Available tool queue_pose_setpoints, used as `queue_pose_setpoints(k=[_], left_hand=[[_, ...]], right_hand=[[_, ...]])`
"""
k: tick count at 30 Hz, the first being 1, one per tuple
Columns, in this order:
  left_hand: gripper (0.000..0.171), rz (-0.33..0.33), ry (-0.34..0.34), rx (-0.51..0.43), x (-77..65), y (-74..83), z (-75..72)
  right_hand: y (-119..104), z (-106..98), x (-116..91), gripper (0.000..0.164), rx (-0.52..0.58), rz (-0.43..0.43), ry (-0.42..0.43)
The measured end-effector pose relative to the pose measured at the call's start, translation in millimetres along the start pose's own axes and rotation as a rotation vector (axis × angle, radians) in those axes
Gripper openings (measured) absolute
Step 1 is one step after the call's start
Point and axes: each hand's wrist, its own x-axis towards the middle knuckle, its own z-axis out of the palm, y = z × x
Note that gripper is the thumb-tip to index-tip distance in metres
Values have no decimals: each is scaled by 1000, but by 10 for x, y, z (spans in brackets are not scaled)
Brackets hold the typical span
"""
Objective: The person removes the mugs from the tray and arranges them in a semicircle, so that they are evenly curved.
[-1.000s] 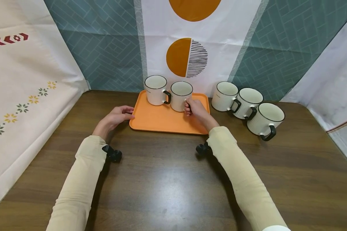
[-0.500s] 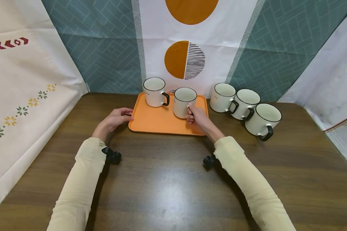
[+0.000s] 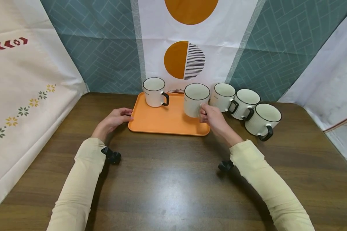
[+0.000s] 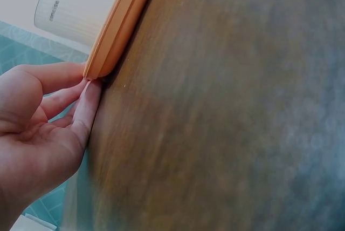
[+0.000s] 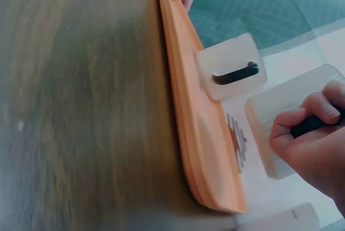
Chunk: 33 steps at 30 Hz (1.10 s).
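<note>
My right hand (image 3: 214,118) grips a white mug (image 3: 194,104) by its black handle (image 5: 310,126). In the right wrist view this mug hangs raised off the orange tray (image 3: 159,123), near its right end. A second white mug (image 3: 154,96) stands upright on the tray's back left part, its black handle toward the right. My left hand (image 3: 115,119) is at the tray's left edge. In the left wrist view, the thumb and index finger (image 4: 62,74) pinch the tray's rim at a corner.
Right of the tray, three more white mugs stand close together on the wooden table (image 3: 167,179): a back mug (image 3: 223,99), a middle mug (image 3: 244,104) and a front mug (image 3: 263,118). A patterned cloth (image 3: 110,48) hangs directly behind the table.
My right hand has lifted the mug off the tray and carried it rightward, toward the three mugs on the table. My left hand has stayed at the tray's edge.
</note>
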Motion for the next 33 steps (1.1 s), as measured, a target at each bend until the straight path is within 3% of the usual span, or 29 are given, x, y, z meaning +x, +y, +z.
queue_pose_setpoints(k=[6, 8, 14, 33], left_hand=[[50, 2, 5, 3, -2, -4, 0], [50, 4, 6, 2, -4, -7, 0], [50, 0, 4, -5, 4, -18, -5], [52, 19, 1, -14, -31, 29, 6]], right_hand=[[-111, -167, -175, 38, 29, -98, -48], [-289, -125, -325, 39, -48, -105, -8], [-530, -327, -565, 42, -139, -152, -36], [-774, -1141, -1231, 38, -51, -264, -148]])
